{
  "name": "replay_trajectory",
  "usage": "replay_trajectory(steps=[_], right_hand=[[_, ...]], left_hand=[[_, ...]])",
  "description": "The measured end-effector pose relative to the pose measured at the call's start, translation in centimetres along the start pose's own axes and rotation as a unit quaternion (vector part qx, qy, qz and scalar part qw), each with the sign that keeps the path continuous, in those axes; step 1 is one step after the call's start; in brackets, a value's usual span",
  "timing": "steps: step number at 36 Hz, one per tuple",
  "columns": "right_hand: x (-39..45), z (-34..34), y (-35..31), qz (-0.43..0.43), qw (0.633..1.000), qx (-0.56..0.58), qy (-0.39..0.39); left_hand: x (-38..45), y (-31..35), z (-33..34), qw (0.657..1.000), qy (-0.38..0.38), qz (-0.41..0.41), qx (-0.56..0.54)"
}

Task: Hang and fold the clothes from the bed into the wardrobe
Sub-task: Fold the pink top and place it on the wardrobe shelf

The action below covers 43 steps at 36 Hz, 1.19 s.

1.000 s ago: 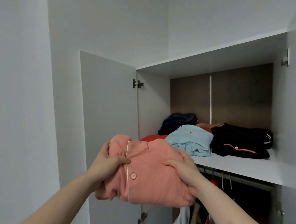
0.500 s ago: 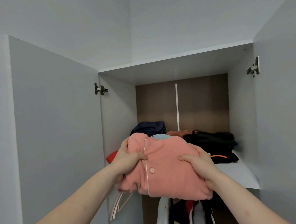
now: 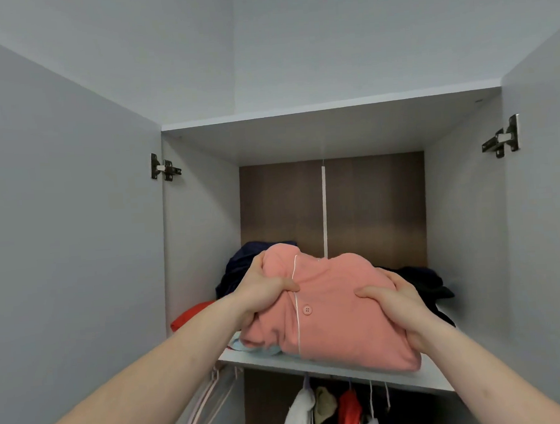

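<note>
Your left hand grips the left end of the folded pink shirt, thumb curled over the top beside the white piping, fingers tucked under the bundle. Your right hand clamps the right end, thumb lying across the top, fingers wrapped behind and below. Between your hands the shirt's button faces you.

The shirt sits at the front of the wardrobe shelf, its lower edge overhanging the shelf lip just below your right hand. Whether its full weight rests on the shelf you cannot tell. Under the shirt, just below your left hand, a bit of light blue cloth peeks out on the shelf.

Beyond your left hand lies a navy garment against the back panel; just left of your left wrist a red garment lies at the shelf's edge. Beyond your right hand is a black pile.

Both doors stand open, one on each side of your arms. Below your hands, under the shelf, clothes hang from a rail, and pale hangers show under your left forearm.
</note>
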State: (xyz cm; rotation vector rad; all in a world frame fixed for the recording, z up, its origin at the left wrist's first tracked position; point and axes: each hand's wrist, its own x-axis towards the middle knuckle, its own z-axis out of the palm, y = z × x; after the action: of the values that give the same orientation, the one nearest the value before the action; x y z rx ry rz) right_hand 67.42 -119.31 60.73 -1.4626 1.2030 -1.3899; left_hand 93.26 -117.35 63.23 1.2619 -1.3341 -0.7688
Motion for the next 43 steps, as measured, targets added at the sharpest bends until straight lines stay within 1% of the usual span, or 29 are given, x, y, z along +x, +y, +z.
replay_trajectory(steps=[4,12,20,23,33,36,39,43], right_hand=[[3.2,1.6,-0.5,-0.001,1.000,0.005,-0.012],[9.8,6.9,-1.0,-0.001,0.998,0.029,-0.063],[15.2,14.1,-0.8,0.031,0.988,0.046,-0.145],[16.2,16.8,-0.7,0.040,0.983,0.041,-0.172],[18.9,24.1,0.9,0.074,0.980,0.052,-0.179],[19.6,25.4,1.7,0.076,0.981,0.051,-0.171],[19.9,26.7,2.6,0.069,0.982,0.006,-0.178],[20.3,28.0,4.3,0.065,0.979,-0.019,-0.192]], left_hand=[[2.9,0.4,-1.0,1.000,0.014,0.005,0.015],[8.5,0.3,-5.0,0.996,0.066,0.005,0.053],[12.6,-1.2,-10.3,0.986,0.123,-0.023,0.109],[14.0,-1.8,-12.2,0.979,0.133,-0.030,0.150],[19.0,-3.2,-15.8,0.957,0.126,-0.026,0.258],[20.2,-4.0,-15.9,0.939,0.130,-0.040,0.316],[21.3,-5.1,-15.8,0.915,0.126,-0.054,0.380],[22.6,-7.2,-15.6,0.904,0.096,-0.089,0.406]])
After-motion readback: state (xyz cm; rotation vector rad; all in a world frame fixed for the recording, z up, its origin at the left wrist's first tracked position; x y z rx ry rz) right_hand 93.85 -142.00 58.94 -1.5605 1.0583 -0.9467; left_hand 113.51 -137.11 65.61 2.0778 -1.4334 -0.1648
